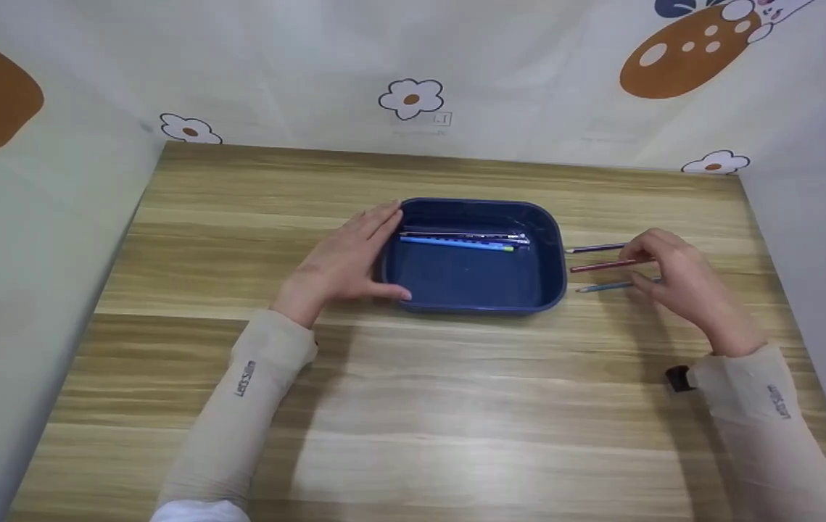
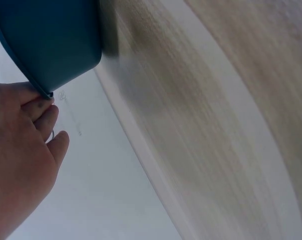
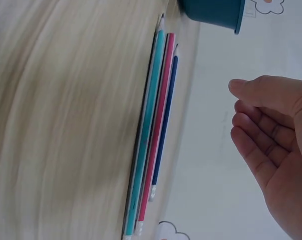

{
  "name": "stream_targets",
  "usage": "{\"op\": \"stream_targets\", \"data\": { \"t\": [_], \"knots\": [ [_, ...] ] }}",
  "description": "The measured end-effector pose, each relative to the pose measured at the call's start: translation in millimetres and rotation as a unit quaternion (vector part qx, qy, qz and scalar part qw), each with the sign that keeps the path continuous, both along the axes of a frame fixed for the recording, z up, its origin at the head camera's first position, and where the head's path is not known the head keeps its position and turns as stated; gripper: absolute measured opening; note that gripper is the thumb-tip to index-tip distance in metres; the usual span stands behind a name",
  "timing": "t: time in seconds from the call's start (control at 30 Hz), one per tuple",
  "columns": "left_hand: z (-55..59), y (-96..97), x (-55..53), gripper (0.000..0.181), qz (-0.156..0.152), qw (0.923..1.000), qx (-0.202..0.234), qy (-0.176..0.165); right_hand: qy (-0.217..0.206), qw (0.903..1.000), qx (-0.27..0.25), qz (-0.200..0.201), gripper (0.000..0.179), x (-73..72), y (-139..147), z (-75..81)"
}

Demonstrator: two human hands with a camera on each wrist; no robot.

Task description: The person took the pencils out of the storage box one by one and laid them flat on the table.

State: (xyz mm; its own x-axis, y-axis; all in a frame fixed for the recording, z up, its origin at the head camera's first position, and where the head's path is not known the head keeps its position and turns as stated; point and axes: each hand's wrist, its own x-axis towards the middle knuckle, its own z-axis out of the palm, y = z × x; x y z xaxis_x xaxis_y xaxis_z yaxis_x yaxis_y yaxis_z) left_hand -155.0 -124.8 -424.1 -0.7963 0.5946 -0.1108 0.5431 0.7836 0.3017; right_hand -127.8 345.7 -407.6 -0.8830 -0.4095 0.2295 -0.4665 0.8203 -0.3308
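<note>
My left hand (image 1: pixel 347 261) rests against the left end of a dark blue plastic box (image 1: pixel 471 309), its fingers along the rim and its thumb over the near corner. In the left wrist view, fingertips touch the box's rim (image 2: pixel 44 94). Inside the box, a bright blue pencil (image 1: pixel 456 243) and a darker pencil (image 1: pixel 449 233) lie along the far side. My right hand (image 1: pixel 674 275) hovers over three pencils, fingers loosely bent and holding nothing. The pencils are dark blue (image 3: pixel 166 120), red (image 3: pixel 157 130) and light blue (image 3: pixel 146 130), lying side by side to the box's right.
The box and pencils are on a wood-grain table (image 1: pixel 413 406). Pale walls (image 1: pixel 296 80) with flower and orange fruit prints stand close around its back and sides. A small black object (image 1: pixel 679 378) sits at the right wrist's cuff.
</note>
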Motion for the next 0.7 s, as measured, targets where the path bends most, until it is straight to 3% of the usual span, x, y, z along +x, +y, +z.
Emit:
{"op": "stream_targets", "data": {
  "t": [0.37, 0.7],
  "knots": [
    [-0.2, 0.8, -0.3, 0.125, 0.003, 1.0000, 0.000, -0.002, 0.028, 0.9992, -0.017, 0.023, 0.028, -4.6, -21.4, 5.5],
    [-1.0, 0.4, -0.3, 0.125, 0.001, 1.0000, 0.004, 0.002, 0.018, 0.9987, -0.031, 0.037, 0.026, -9.6, -39.9, 7.3]
  ]
}}
